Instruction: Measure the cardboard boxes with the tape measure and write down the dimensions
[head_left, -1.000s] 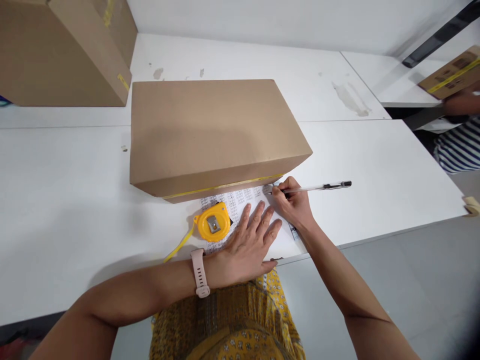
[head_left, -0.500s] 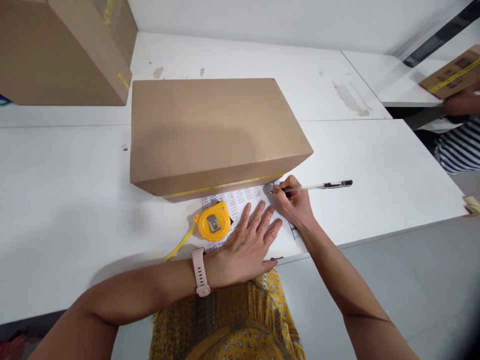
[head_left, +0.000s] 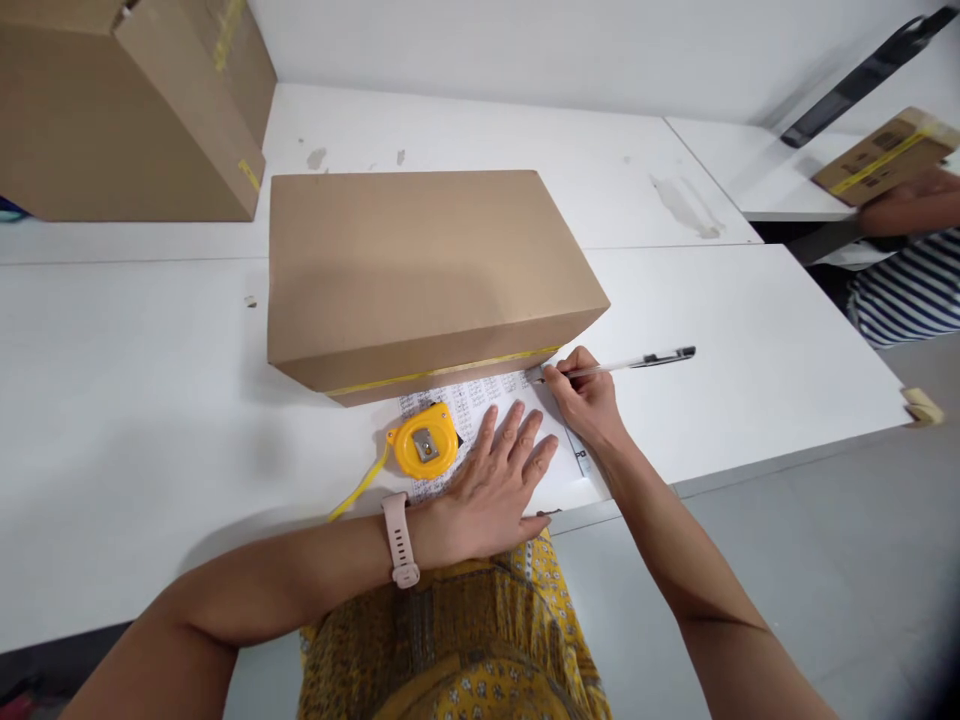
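My left hand (head_left: 499, 485) lies flat with spread fingers on a sheet of paper (head_left: 480, 395) covered in columns of handwriting. A pen (head_left: 630, 363) with a clear barrel and black cap end is gripped in my right hand (head_left: 587, 398), its tip at the sheet's upper right part. Just left of my left hand rests a yellow tape measure (head_left: 425, 441) with a yellow strap. Behind the paper stands a closed cardboard box (head_left: 435, 260) with yellow tape along its front side, covering the sheet's far edge. Part of a ruler-like strip (head_left: 581, 458) shows beside my right wrist.
A larger cardboard box (head_left: 150, 120) stands at the back left of the white table (head_left: 120, 400). At the far right, another person's arm (head_left: 911, 200) in a striped garment is by a small taped box (head_left: 885, 155). A dark long object (head_left: 847, 85) leans near the wall.
The view has shifted slightly. My right hand and the pen have moved a little over the paper, and more of the strip by my wrist shows. My left hand stays flat.
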